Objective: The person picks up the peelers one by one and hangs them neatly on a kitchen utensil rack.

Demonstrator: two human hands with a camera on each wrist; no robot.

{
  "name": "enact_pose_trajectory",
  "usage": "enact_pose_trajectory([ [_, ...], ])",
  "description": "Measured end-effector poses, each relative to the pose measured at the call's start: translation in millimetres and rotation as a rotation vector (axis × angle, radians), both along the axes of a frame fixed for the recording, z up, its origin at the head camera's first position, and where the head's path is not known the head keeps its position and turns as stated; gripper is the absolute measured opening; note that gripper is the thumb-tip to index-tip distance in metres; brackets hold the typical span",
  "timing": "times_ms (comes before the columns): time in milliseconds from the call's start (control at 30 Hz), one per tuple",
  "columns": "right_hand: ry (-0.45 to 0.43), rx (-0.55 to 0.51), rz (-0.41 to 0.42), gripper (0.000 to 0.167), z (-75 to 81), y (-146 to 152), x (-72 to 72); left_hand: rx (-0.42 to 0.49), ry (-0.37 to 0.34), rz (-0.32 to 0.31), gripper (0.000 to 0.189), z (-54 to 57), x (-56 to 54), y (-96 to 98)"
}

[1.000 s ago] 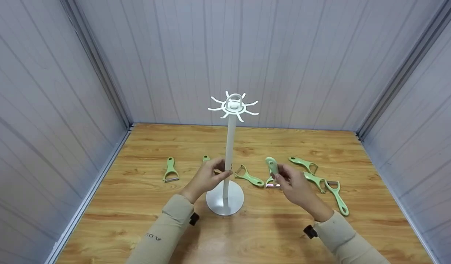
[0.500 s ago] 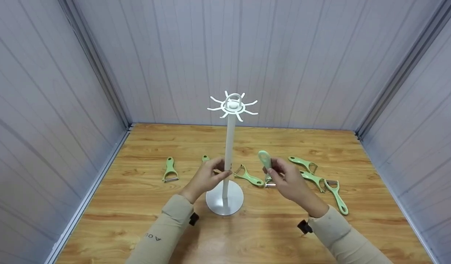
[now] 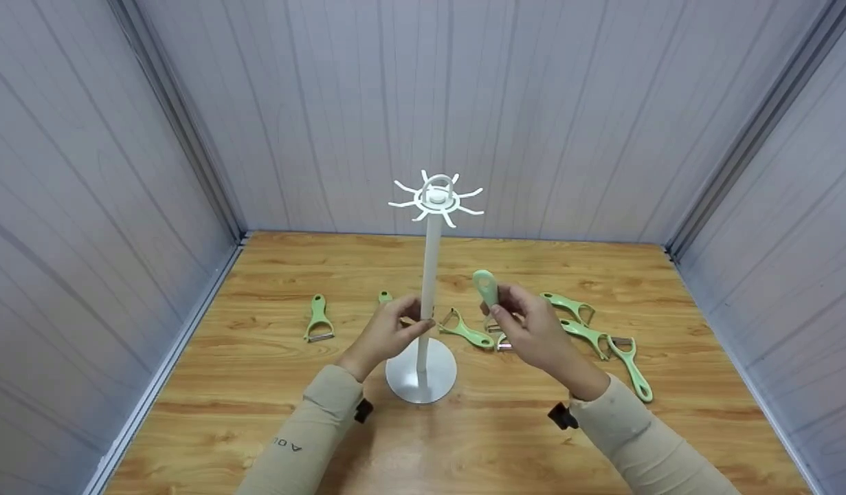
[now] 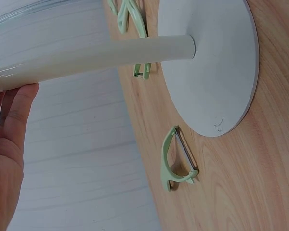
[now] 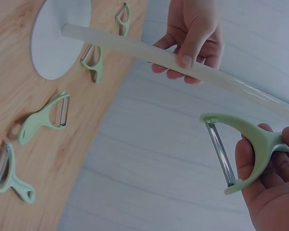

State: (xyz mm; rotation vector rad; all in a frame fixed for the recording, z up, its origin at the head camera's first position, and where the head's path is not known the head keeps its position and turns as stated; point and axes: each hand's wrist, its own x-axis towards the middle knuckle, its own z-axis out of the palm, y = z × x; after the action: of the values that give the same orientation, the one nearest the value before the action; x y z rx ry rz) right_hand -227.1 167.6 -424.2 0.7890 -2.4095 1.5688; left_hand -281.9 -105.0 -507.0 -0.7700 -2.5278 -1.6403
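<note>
A white stand with a round base [image 3: 409, 378] and a ring of hooks [image 3: 451, 206] on top stands upright on the wooden table. My left hand [image 3: 390, 331] grips its pole [image 3: 431, 268] low down, fingers and thumb around it, as the right wrist view also shows. Right of the pole, my right hand [image 3: 536, 333] holds a green Y-shaped peeler [image 3: 485, 283] by its handle, holed end up, above the table. The peeler's metal blade [image 5: 220, 153] points downward, away from the palm, and is plain in the right wrist view. The hooks bear nothing.
More green peelers lie on the table: one at the left [image 3: 319, 317], one partly behind my left hand [image 3: 385, 296], one just right of the pole [image 3: 472, 333], and several at the right [image 3: 632, 371]. Panel walls [image 3: 340, 124] stand at the back and both sides.
My right hand has moved left and a little upward with the peeler, closer to the pole and away from the peelers at the right. The left hand keeps its place on the pole.
</note>
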Motion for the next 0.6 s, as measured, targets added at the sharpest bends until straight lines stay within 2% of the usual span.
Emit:
enact_pose_trajectory([
  [200,-0.002,-0.007,0.004,0.024,9.8,-5.1,1.5,-0.005,-0.005,0.0,0.016,0.6,0.4,0.1],
  [467,0.102,-0.041,0.04,0.021,23.7,-14.5,1.7,-0.004,-0.015,0.002,0.017,0.7,1.2,-0.3],
  [600,0.127,-0.053,0.056,0.023,30.4,-19.6,2.1,0.003,-0.017,0.006,0.018,0.3,1.2,-0.5],
])
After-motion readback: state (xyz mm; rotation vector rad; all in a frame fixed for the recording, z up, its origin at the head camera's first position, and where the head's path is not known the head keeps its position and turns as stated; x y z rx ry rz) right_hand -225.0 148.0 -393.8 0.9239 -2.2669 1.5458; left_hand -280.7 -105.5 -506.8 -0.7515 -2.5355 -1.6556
